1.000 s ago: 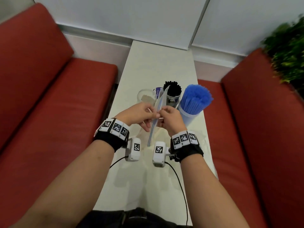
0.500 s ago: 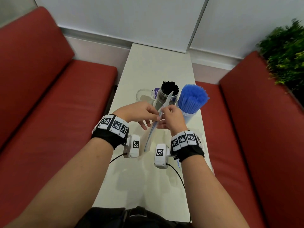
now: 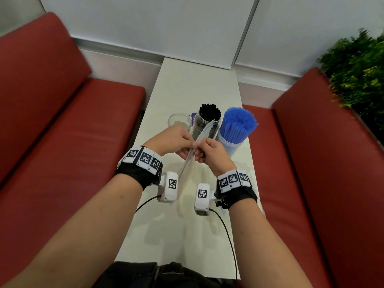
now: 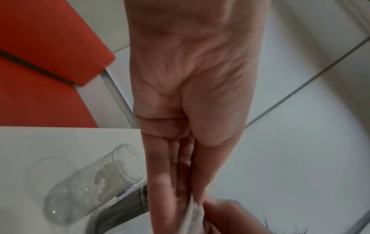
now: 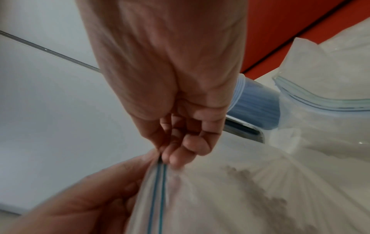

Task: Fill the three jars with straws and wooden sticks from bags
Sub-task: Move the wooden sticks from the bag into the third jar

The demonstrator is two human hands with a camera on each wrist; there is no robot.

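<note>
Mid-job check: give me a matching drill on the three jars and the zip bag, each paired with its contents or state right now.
Things:
1. left jar
2. middle jar
3. right jar
4. zip bag

States:
a. full of blue straws
b. pinched at its top by both hands
c. holds no straws
d. full of black straws

Pairs: 1-c, 2-d, 3-a, 4-b

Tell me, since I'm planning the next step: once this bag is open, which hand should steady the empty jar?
Probably the left hand: the empty jar stands just beyond it, while the right hand pinches the bag further away.
</note>
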